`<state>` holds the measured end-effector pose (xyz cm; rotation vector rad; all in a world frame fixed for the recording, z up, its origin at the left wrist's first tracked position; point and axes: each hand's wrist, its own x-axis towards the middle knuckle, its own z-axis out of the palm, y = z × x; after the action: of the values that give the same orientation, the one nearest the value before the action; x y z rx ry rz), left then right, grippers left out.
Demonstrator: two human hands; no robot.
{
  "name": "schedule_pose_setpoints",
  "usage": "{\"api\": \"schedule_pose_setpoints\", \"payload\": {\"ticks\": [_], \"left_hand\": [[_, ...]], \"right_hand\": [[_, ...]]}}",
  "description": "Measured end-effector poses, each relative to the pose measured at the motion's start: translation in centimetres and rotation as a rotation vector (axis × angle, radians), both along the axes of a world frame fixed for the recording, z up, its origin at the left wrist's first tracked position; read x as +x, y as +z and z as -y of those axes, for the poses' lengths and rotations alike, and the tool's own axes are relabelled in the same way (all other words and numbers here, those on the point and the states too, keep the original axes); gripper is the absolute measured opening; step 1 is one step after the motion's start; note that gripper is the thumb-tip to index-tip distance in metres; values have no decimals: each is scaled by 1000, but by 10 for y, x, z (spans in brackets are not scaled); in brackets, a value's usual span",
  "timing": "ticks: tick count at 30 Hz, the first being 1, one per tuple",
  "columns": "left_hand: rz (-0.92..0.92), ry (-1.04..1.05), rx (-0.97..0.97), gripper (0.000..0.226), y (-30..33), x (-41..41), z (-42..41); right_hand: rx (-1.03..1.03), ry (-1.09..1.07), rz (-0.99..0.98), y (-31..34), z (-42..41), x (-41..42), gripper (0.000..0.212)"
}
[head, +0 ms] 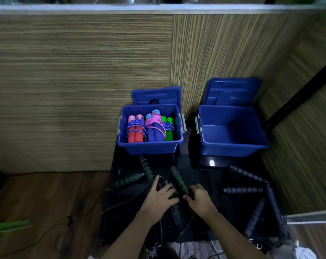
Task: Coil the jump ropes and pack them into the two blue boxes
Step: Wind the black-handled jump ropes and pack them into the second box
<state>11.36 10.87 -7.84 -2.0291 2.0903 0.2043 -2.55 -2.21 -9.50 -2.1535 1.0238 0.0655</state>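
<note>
Two open blue boxes stand against the wooden wall. The left box [151,146] holds three coiled ropes: red handles [134,136], blue handles [154,134] wrapped in pink cord, and green handles [168,134]. The right box [231,148] has nothing in it. On the black mat lie several black handles with green rings [179,181]. My left hand [159,195] lies over a thin black cord and a ringed handle, fingers spread. My right hand [200,198] touches the near end of the ringed handle with curled fingers. Plain black handles [243,190] lie to the right.
Both box lids [233,91] lean upright against the wall behind the boxes. Thin black cords trail over the mat's near edge and onto the wooden floor [37,202] at left. A green object [9,227] sits at the far left edge. A white object lies bottom right.
</note>
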Motion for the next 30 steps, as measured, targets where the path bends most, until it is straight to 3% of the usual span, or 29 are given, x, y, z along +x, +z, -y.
{"api": "schedule_pose_setpoints", "payload": {"ticks": [4,9,13,15,19,24,30], "left_hand": [[-9,69,-241,52,6,-6,-4],[-10,446,-555,34,16,7,-21],[-317,807,-503,67,23,15,-35],[-498,1000,-395,61,28,12,-33],[-709,1230,-635,35,36,4,-36],[-973,1421,-470,49,42,-5,-43],[-1190,1569,-488,38,42,-41,-29]], "right_hand": [[-30,-61,98,7,-2,-9,36],[-2,-41,126,15,-3,-15,40],[16,-1,137,21,-6,-17,42],[20,22,151,24,-8,-18,42],[-5,77,194,28,-8,-25,39],[-22,98,253,31,-6,-33,39],[-21,153,255,31,-10,-44,41]]}}
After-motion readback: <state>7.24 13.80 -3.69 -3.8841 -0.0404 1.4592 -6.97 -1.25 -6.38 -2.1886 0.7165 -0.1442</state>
